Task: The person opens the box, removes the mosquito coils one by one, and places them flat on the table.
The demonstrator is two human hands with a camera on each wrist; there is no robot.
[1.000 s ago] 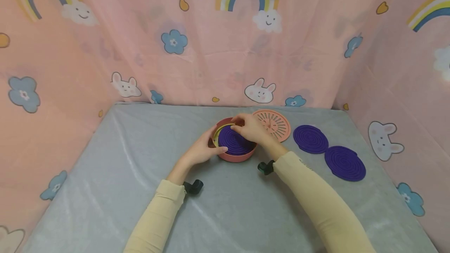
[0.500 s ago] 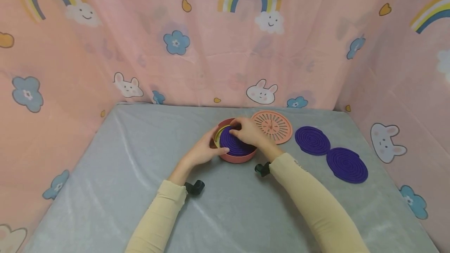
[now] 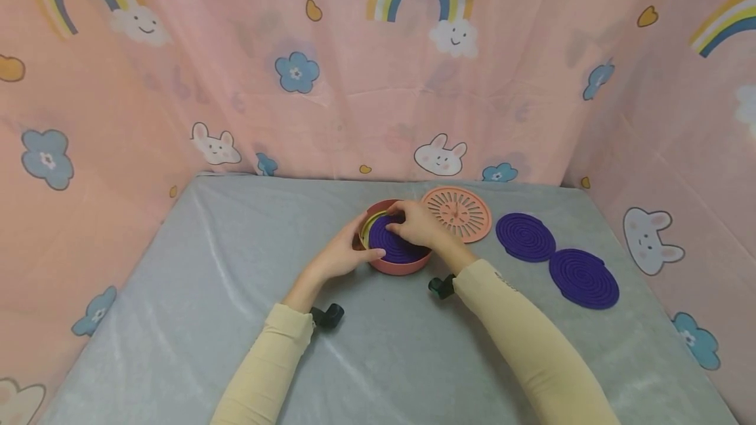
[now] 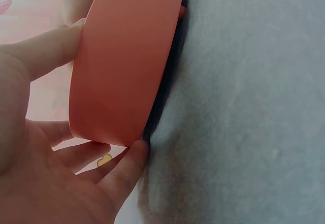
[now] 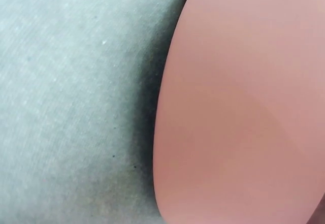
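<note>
In the head view, a round pink container stands on the table with a yellow piece showing inside its left rim. My left hand holds the container from the left, its thumb on the near rim; the left wrist view shows the fingers round the container's side wall. Inside lies a purple spiral coaster, slightly tilted. My right hand reaches over the container and pinches the coaster near its far edge; some fingertips are hidden. Only the container's wall and the cloth show in the right wrist view.
A peach slotted disc lies right behind the container. Two more purple spiral coasters lie flat at the right, edges nearly touching. Grey cloth covers the table; a pink patterned curtain surrounds its back and sides.
My right hand has lowered a little, and the purple coaster sits slightly deeper in the container. The left hand keeps its hold. The head view has shifted slightly.
</note>
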